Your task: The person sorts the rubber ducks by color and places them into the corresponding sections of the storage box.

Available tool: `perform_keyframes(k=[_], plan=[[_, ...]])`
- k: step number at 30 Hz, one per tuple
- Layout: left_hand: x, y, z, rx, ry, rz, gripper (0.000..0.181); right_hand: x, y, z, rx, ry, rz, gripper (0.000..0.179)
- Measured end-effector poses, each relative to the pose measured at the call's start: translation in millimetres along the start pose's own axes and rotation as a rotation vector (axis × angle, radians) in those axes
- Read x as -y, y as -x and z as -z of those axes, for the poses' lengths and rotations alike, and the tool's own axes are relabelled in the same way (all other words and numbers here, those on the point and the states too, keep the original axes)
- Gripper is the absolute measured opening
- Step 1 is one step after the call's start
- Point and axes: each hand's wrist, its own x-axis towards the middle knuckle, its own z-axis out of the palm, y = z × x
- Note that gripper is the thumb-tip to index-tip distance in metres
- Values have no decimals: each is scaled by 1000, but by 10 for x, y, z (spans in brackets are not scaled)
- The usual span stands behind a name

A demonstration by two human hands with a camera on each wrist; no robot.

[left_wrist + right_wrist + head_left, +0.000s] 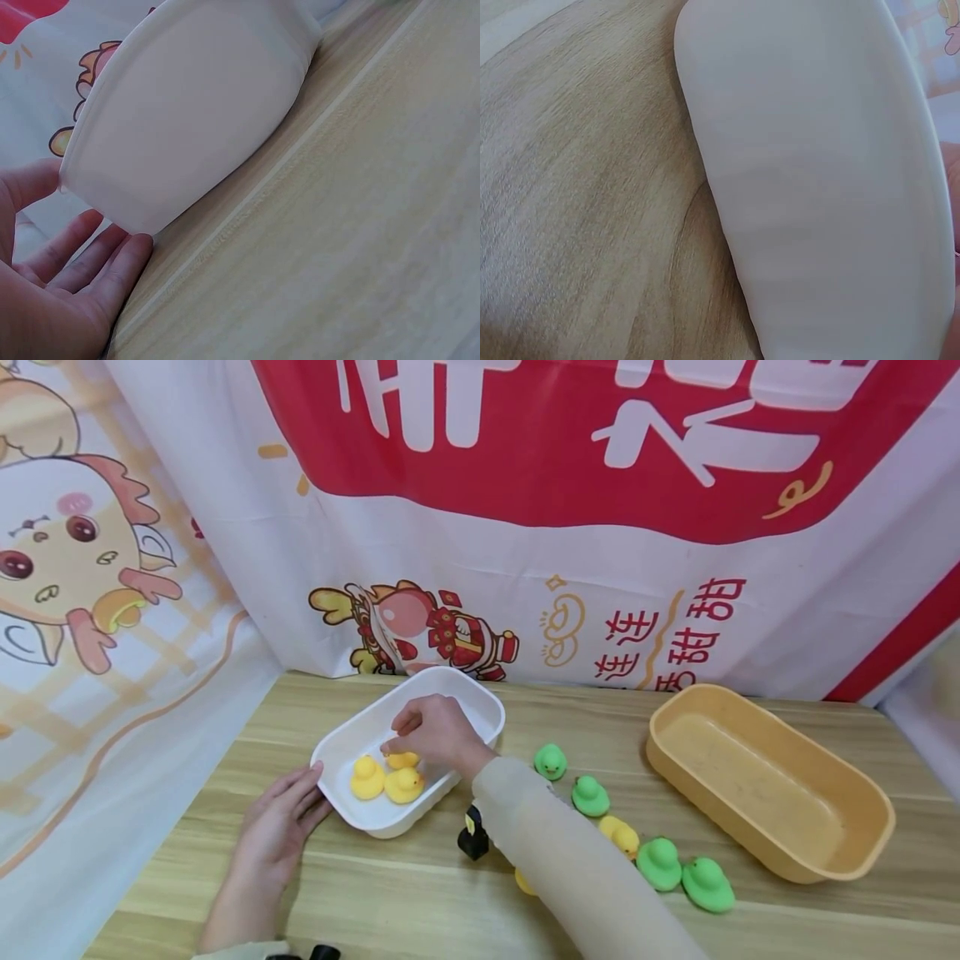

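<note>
A white plastic tub (442, 793) stands on the table with several yellow rubber ducks (367, 778) inside. My left hand (279, 822) holds its near left corner. In the left wrist view, the thumb touches the rim of the tub (187, 112) and the fingers (124, 270) lie against its lower side. My right hand (438, 735) is down inside the tub, thumb and forefinger apart, just above a partly hidden yellow duck (403, 761). The right wrist view shows the tub's outer wall (810, 180) and only a sliver of hand at the right edge.
Several green rubber ducks (660, 863) and a yellow duck (619, 836) lie right of my right forearm; another yellow duck (524, 882) is mostly hidden by the sleeve. An orange-yellow tub (765, 777) stands at the right. A printed cloth (480, 552) hangs behind the table.
</note>
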Motion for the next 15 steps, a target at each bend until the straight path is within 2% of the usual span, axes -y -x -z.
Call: perform_keyframes(k=[7,10,15], plan=[[-12,-13,2,2,-32,4,12,17,16,13,-55,-76,25,28],[-2,-9,4,7,-35,0,11,29,44,21,-106,-69,89,23],[3,-3,23,11,-40,1,10,134,120,64,-240,-48,220,16]])
